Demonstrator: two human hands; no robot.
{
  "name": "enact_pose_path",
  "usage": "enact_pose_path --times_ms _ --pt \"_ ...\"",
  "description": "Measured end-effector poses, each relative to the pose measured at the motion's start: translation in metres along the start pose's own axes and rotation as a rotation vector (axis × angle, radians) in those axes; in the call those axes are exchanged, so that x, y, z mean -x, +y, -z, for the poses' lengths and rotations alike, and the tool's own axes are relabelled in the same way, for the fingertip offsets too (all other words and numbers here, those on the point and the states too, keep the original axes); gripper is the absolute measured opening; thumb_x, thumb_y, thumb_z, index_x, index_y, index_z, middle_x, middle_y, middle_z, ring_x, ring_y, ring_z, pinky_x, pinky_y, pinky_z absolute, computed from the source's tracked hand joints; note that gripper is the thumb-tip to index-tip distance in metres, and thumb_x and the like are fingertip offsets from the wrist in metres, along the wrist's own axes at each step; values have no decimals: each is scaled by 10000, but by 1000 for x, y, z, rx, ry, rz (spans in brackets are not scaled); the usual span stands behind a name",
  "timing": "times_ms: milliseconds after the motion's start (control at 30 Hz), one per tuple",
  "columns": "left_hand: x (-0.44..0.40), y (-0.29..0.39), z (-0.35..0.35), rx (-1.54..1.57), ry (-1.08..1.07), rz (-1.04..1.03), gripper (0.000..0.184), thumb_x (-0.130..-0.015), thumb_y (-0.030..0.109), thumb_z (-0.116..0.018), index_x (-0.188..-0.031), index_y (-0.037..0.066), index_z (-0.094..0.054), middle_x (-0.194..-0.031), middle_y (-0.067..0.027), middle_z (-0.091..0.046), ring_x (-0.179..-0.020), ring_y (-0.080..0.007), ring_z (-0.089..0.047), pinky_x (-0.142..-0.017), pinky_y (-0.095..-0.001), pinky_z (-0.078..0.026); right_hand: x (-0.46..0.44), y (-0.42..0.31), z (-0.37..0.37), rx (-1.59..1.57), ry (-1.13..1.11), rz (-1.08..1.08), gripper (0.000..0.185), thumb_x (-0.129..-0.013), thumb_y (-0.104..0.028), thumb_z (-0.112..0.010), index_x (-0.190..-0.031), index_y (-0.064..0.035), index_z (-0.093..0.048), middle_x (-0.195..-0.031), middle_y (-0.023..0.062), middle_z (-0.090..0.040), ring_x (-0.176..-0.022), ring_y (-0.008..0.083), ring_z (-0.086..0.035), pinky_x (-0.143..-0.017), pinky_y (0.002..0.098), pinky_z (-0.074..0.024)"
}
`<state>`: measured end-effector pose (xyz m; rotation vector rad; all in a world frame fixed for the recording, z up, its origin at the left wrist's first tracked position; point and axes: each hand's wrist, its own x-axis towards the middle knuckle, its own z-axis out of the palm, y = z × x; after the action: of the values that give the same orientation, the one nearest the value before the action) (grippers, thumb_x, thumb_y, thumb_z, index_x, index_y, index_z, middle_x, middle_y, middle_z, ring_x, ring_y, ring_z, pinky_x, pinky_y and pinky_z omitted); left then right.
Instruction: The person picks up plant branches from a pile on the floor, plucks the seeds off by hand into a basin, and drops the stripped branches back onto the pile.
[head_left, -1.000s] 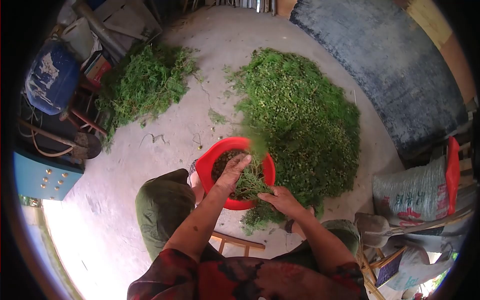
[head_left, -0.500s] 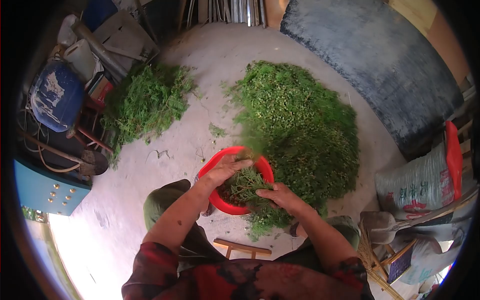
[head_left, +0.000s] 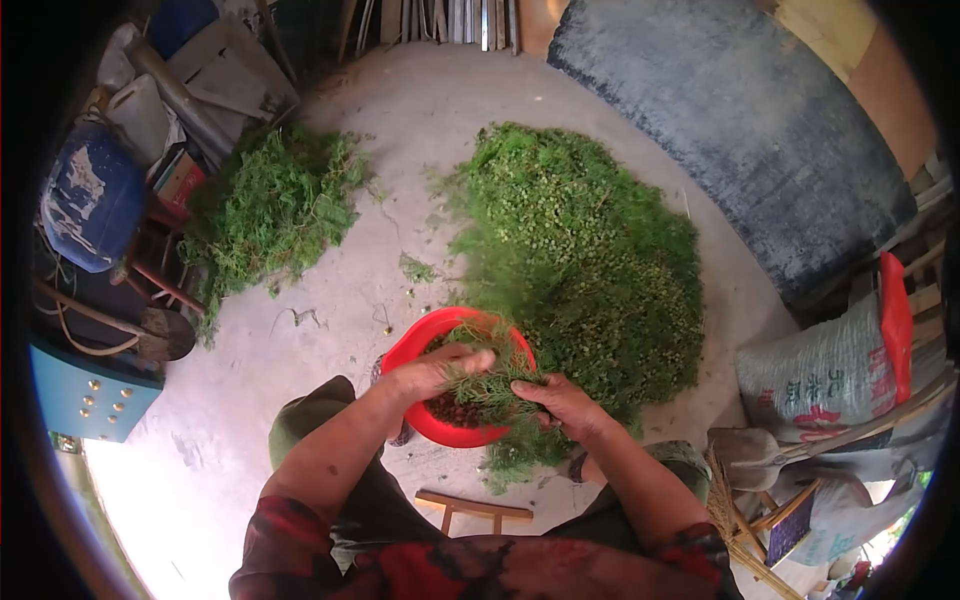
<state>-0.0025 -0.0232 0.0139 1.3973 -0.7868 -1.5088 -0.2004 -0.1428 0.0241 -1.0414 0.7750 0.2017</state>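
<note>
A red plastic basin (head_left: 404, 352) stands on the floor between my knees, with small brownish round seed cones or fruits (head_left: 455, 412) inside. Over it, my right hand (head_left: 562, 400) grips the stem end of a feathery green conifer sprig (head_left: 490, 392). My left hand (head_left: 445, 370) comes in from the left, its fingers closed around the sprig's foliage; the fingertips are partly hidden by the greenery. Just beyond the basin's right side lies a large heap of green sprigs with pale round cones (head_left: 590, 260).
Another pile of green branches (head_left: 275, 200) lies at left, near a blue drum (head_left: 92, 195) and a shovel (head_left: 165, 335). At right are a filled woven sack (head_left: 815, 375), a second shovel (head_left: 745, 455) and a leaning dark board (head_left: 730, 130). A wooden stool (head_left: 474, 506) is below me.
My left hand has come down and nearer, from the basin's far side onto the sprig. Blurred greenery by its fingers is gone. My right hand keeps its grip; the view has shifted slightly.
</note>
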Motion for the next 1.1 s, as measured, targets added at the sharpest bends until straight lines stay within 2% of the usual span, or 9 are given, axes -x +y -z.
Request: enact_pose_path --times_ms 33,133,267,467,700,767,867,1000,1100 --pt "15 34 -24 107 64 100 623 -811 439 -683 -1237 19 -509 -1199 -92 -558 -1116 -183 -507 -984 -333 -381 -4 1 -1 20 12 13 300 -829 -375 -670 -915 -91 -624 -654 -58 -515 -474 46 -397 -422 211 -284" --pt "-3 13 -14 89 -85 107 612 -768 354 -749 -1221 16 -514 -1165 -91 -575 -1070 -176 -534 -956 -317 -405 -12 6 -3 110 38 43 284 -847 -361 -648 -914 -86 -637 -661 -61 -521 -487 45 -406 -430 213 -294" --pt "-9 -1 -9 292 -115 108 563 -802 268 -724 -1243 7 -490 -1160 -96 -579 -1076 -179 -538 -954 -315 -413 -13 -2 -3 256 29 56 285 -859 -352 -627 -936 -79 -634 -665 -60 -516 -513 42 -415 -442 216 -308" --pt "3 22 -19 239 98 147 589 -809 271 -720 -1266 1 -464 -1174 -104 -570 -1073 -183 -547 -948 -309 -430 -8 -14 -14 254 26 -7 297 -861 -363 -620 -946 -78 -626 -675 -53 -534 -537 45 -448 -457 210 -326" --pt "-5 13 -17 125 115 111 676 -807 413 -692 -1265 -24 -454 -1219 -143 -534 -1152 -206 -489 -967 -328 -397 -23 8 -9 167 -36 51 343 -861 -408 -614 -931 -73 -620 -706 -1 -586 -600 76 -524 -507 226 -386" --pt "-6 14 -14 81 104 101 685 -803 442 -685 -1255 -23 -465 -1220 -147 -531 -1165 -209 -475 -967 -332 -390 -23 10 -6 237 67 93 359 -862 -405 -610 -916 -50 -617 -696 11 -585 -609 95 -534 -528 247 -404" --pt "-18 -6 -5 132 208 96 650 -793 399 -707 -1227 -32 -487 -1216 -151 -529 -1130 -210 -499 -950 -329 -402 -24 11 2 328 127 131 350 -873 -369 -612 -926 -24 -629 -724 2 -598 -628 83 -532 -573 244 -430" --pt "-11 13 -8 75 50 52 631 -778 351 -730 -1196 -61 -499 -1147 -158 -569 -1076 -215 -535 -929 -328 -416 -28 16 9 416 110 168 318 -889 -303 -602 -969 3 -638 -793 -20 -617 -689 49 -518 -641 228 -439" --pt "-12 10 -11 29 140 101 627 -773 340 -736 -1191 -64 -501 -1093 -157 -598 -1038 -213 -558 -914 -322 -423 -31 22 3 333 112 288 332 -870 -323 -597 -848 8 -619 -660 17 -536 -606 101 -470 -572 271 -398"
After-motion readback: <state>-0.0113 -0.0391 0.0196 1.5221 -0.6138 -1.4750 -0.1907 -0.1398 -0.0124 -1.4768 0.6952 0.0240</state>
